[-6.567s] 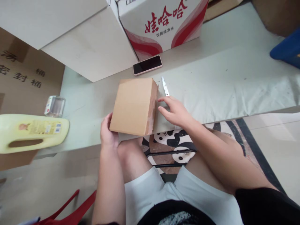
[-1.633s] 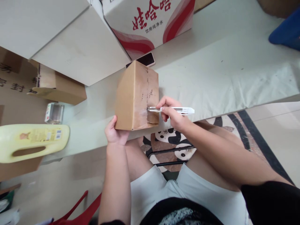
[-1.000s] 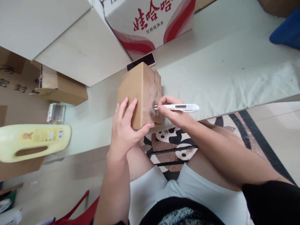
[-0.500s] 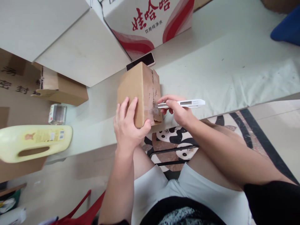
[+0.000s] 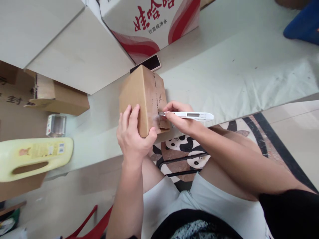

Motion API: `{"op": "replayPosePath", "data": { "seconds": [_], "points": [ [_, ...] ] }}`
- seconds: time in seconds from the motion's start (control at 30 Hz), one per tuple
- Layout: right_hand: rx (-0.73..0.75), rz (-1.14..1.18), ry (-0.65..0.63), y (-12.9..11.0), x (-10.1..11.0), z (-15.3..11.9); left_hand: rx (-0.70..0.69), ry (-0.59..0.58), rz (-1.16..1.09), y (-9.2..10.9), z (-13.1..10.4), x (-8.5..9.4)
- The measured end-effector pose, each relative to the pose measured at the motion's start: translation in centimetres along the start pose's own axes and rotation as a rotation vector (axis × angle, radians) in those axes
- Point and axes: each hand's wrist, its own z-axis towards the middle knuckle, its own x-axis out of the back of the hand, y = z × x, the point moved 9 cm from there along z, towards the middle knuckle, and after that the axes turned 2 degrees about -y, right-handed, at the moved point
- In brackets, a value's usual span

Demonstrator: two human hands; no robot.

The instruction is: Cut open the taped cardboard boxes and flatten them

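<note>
A small brown cardboard box (image 5: 133, 91) stands near the front edge of the table, its taped seam facing right. My left hand (image 5: 134, 134) grips the box's lower left part, fingers spread over the broad face and thumb on the taped side. In my right hand (image 5: 180, 122) is a white utility knife (image 5: 199, 116), held between thumb and fingers with its handle pointing right. The blade end meets the seam low on the taped side; how deep it goes cannot be seen.
Behind the box lie a phone (image 5: 153, 63) and a large white-and-red carton (image 5: 159, 39). To the left are a white box (image 5: 82, 53), an open cardboard box (image 5: 69, 99), a clear container (image 5: 56, 125) and a yellow jug (image 5: 52, 156). A blue object (image 5: 304, 25) sits at far right.
The knife has moved slightly along the seam, its handle now tilting down a little to the right. My left hand keeps its grip on the box. The whole view has shifted slightly.
</note>
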Motion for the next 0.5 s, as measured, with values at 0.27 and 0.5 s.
{"op": "replayPosePath", "data": {
  "seconds": [0.27,0.5],
  "points": [
    [-0.057,0.146,0.008,0.29,-0.24,-0.01,-0.024,0.003,-0.042,-0.16,0.08,0.17],
    [-0.002,0.071,0.002,0.60,-0.64,-0.07,-0.037,0.037,-0.044,-0.57,-0.03,0.24]
  ]
}}
